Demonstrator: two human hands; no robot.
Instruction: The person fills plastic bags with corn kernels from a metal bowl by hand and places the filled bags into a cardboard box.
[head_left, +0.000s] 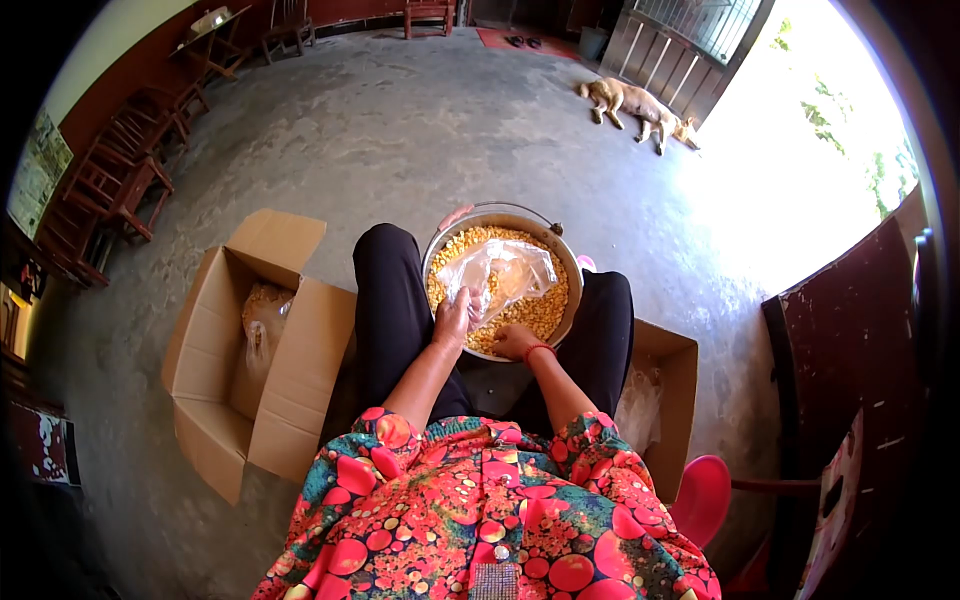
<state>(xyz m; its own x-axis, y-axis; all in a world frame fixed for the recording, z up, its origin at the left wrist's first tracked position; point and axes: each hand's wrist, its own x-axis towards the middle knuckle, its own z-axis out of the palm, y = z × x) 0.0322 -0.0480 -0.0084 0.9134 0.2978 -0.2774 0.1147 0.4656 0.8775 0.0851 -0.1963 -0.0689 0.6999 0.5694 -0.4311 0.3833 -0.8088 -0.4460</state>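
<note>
A metal bucket (572,300) stands between the person's knees, its wire handle (525,207) at the far rim, and yellow corn kernels (548,316) fill much of it. A clear plastic bag (520,270) lies spread over the kernels, inside the bucket's rim. The left hand (457,312) is at the near left part of the bucket, its fingers closed on the near edge of the bag. The right hand (515,342), with a red band (540,349) at the wrist, reaches down at the near side of the bucket; its fingers bend into the kernels, and whether they grip any cannot be told. On the concrete floor (400,130) to the left sits an open cardboard box (305,365), with a plastic bag of kernels (265,325) inside. Another cardboard box (680,395), by the right thigh, holds crumpled clear plastic (640,405); a pink plastic stool (705,500) is near it. Farther off, a tan dog (637,103) lies on its side next to the open door (675,60), and wooden chairs (130,185) line the left wall.
</note>
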